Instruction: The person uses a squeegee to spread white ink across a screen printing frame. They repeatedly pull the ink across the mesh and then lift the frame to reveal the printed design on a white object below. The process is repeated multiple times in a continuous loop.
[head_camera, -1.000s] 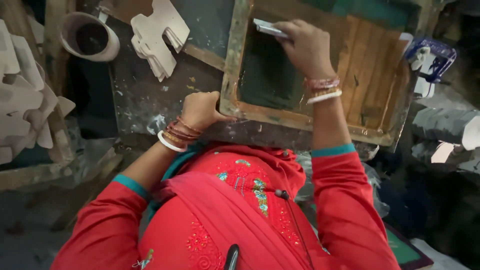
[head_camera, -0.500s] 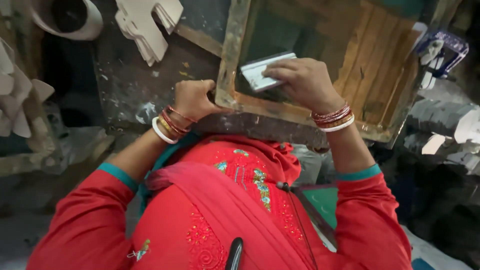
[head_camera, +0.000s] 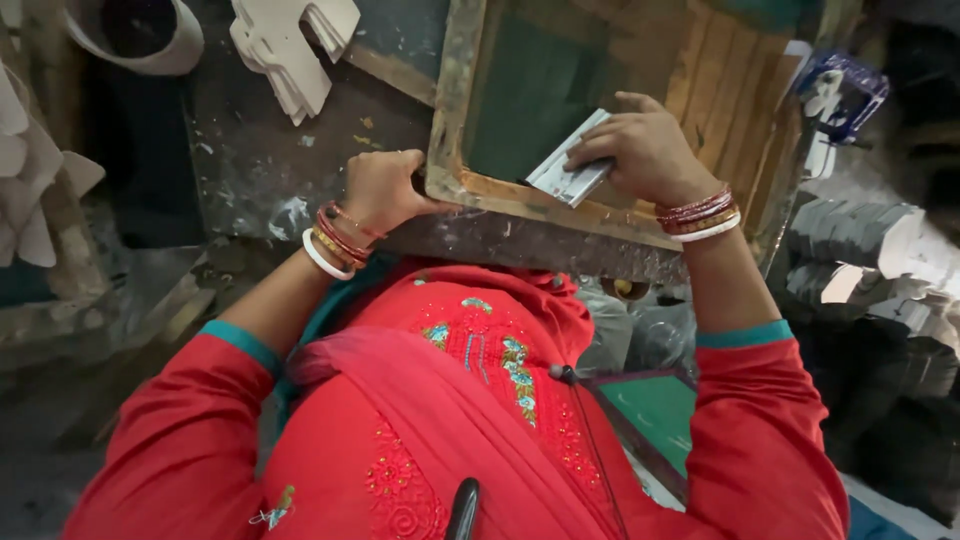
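Note:
A wooden screen frame (head_camera: 455, 110) with a dark green mesh (head_camera: 530, 95) lies on a stained worktable (head_camera: 260, 170). My right hand (head_camera: 650, 150) is closed around a pale flat squeegee (head_camera: 565, 172), held at the near edge of the mesh against the frame's front rail. My left hand (head_camera: 385, 190) grips the frame's near left corner, fingers curled over the wood. Both wrists carry bangles, and my red sleeves fill the lower view.
A stack of white cut-out shapes (head_camera: 290, 50) lies at the back of the table beside a round white container (head_camera: 145, 35). More pale cut pieces (head_camera: 870, 250) are piled at the right, others at the far left (head_camera: 25, 190). A blue tool (head_camera: 845, 95) sits beyond the frame's right side.
My right hand has drawn the squeegee from the far end of the mesh down to its near edge. My left hand has stayed on the frame's corner.

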